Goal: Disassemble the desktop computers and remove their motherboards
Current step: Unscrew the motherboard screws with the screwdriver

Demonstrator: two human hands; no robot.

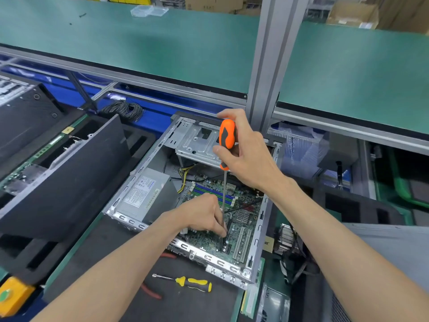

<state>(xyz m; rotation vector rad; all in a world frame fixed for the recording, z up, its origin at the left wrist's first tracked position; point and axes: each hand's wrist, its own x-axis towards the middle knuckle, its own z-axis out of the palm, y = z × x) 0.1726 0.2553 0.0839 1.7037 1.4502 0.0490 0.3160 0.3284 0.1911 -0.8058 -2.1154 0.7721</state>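
Note:
An open desktop case (pixel 130 196) lies on its side in the middle of the bench. Its green motherboard (pixel 241 219) fills the right half, a grey power supply (pixel 146 194) sits at the left, and a metal drive cage (pixel 197 142) at the back. My right hand (pixel 246 154) grips the orange-and-black handle of a long screwdriver (pixel 227 135) held upright over the board. My left hand (pixel 204 214) pinches the lower shaft near the tip, down at the board's front part. The tip itself is hidden among the components.
A yellow-handled screwdriver (pixel 192 283) and red-handled pliers (pixel 151 292) lie on the black mat in front of the case. A black case panel (pixel 69 180) leans at the left. A finned heatsink (pixel 286 238) sits right of the case. An aluminium post (pixel 271 59) rises behind.

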